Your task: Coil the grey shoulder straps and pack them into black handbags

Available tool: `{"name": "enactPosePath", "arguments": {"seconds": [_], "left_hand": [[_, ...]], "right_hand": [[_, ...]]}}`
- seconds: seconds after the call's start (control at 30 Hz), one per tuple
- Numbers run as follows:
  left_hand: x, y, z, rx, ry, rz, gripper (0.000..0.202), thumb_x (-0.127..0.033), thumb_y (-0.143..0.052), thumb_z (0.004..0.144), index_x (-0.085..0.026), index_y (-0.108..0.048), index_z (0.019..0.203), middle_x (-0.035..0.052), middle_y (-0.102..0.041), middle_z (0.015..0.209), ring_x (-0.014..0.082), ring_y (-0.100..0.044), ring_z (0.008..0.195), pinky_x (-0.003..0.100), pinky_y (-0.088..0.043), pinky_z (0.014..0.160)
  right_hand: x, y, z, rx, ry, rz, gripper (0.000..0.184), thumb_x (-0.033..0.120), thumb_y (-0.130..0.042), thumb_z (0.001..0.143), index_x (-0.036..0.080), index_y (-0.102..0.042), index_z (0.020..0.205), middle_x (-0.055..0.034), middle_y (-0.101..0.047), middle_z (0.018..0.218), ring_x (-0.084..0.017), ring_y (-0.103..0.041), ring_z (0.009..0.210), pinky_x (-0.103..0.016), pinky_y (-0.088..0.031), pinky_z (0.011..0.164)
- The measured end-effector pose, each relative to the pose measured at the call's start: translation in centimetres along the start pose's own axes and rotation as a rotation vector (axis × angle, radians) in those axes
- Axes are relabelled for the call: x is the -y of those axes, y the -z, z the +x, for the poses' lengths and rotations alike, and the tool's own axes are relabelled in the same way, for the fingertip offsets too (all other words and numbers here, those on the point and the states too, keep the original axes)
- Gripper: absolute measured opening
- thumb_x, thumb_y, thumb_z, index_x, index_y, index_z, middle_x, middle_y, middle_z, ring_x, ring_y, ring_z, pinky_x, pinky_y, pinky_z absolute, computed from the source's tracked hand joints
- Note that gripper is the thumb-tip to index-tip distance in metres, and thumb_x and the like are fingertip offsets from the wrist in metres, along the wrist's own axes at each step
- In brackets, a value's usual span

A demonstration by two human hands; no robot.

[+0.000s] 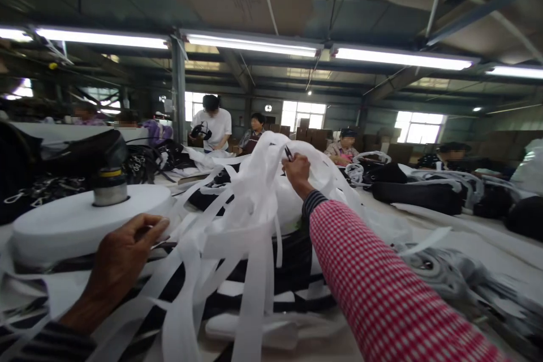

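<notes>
My right hand (297, 172) is raised at arm's length, closed around a small pair of dark snips (288, 153) and the end of a white fabric strip. Several long white strips (250, 203) hang from it in a loose bundle down to the table. My left hand (123, 249) rests low at the left against a big flat roll of white tape (76, 218), its thumb and fingers pinched on a strip end. A dark spindle (109, 178) stands in the roll's middle.
Black bags (418, 195) and more white strips lie across the long worktable. Several other people sit or stand at the far end. A second white roll (271, 328) lies near the front edge.
</notes>
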State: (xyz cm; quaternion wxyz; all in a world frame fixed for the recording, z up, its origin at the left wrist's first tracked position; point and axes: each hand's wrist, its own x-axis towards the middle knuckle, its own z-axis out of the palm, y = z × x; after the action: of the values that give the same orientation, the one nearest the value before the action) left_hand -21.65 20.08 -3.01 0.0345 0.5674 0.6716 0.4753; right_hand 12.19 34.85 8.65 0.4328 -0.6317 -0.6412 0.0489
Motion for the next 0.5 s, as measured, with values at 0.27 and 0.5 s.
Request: {"name": "enactPosePath", "arguments": {"seconds": [0.27, 0.5], "left_hand": [[4.5, -2.5, -1.1, 0.09, -0.122, 0.056, 0.033, -0.056, -0.055, 0.088, -0.026, -0.071, 0.09, -0.0015, -0.079, 0.09, 0.024, -0.073, 0.084, 0.029, -0.052, 0.074], [6.1, -3.3, -0.6, 0.184, -0.162, 0.125, 0.028, -0.052, -0.055, 0.09, -0.03, -0.071, 0.093, -0.0036, -0.079, 0.093, 0.0246, -0.074, 0.086, 0.031, -0.054, 0.077]], "right_hand": [[-4.4, -6.3, -0.2, 0.279, 0.032, -0.297, 0.031, 0.037, -0.06, 0.101, 0.012, -0.065, 0.12, -0.0141, -0.066, 0.12, -0.027, -0.064, 0.112, -0.046, -0.05, 0.098], [-6.0, -4.6, -0.6, 0.521, 0.151, -0.251, 0.035, 0.045, -0.065, 0.099, 0.013, -0.068, 0.112, -0.0091, -0.069, 0.112, -0.022, -0.066, 0.101, -0.042, -0.055, 0.092]]}}
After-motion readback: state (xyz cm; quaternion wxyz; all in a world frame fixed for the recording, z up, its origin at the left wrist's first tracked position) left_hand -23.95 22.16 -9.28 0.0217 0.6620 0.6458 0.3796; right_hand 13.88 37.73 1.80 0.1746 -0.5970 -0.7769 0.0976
